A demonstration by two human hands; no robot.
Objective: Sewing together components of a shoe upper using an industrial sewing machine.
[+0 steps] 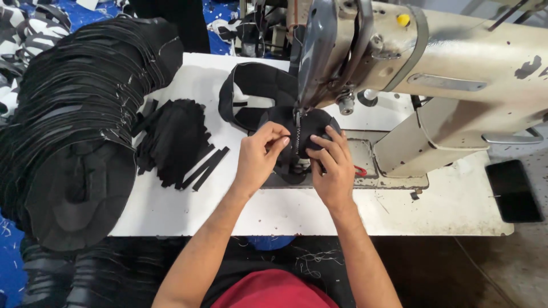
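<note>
Left hand, right hand pinch rounded black fabric piece (zipper stitched) under beige sewing machine.

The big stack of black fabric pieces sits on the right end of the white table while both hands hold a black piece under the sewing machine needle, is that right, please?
Not quite: the big stack of black fabric pieces sits on the left end of the white table, as the head view shows. Both the left hand and right hand do hold the black piece under the beige sewing machine needle.

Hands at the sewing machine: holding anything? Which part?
Both hold the black fabric piece under the needle. The left hand pinches its left edge beside the seam; the right hand presses and grips its right edge.
</note>
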